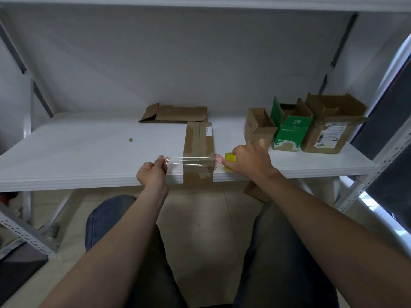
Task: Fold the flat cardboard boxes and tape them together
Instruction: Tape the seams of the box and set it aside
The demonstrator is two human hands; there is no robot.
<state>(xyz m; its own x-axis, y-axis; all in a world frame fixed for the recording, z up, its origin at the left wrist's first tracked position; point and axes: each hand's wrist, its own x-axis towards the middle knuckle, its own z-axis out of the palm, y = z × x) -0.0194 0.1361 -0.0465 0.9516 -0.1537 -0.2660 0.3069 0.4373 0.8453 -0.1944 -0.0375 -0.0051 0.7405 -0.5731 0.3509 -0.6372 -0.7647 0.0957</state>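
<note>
**Head view.** A person sits facing a white shelf [89, 152], both forearms reaching forward. A folded cardboard box [198, 147] lies lengthwise on the shelf, between the two hands. Its near end overhangs the front edge, and its centre seam runs away from the viewer.

The left hand [153, 173] has its grip closed, thumb and fingers pinching the free end of a clear tape strip [191, 161]. The right hand [251, 162] has its grip wrapped round a yellow tape roll [230, 160], just right of the box. The strip is stretched taut between the hands, crosswise over the box near its front end. Whether it already touches the cardboard cannot be told.

At the back of the shelf lies a flat cardboard blank [178, 114], not yet folded. To the right stand three opened boxes: a small brown box [258, 127], a green box [290, 132] and a larger labelled box [329, 127]. A small scrap [130, 140] sits apart on the left.

**Step in hand.** This appears to be the taping stage: a length has been drawn off the roll and is being positioned across the seam.

**Next move.** The strip probably needs lowering flat onto the cardboard while kept taut. It would then be pressed down over both side edges and severed at the roll. Slack or a twist would likely cause wrinkling or the tape sticking to itself.
</note>
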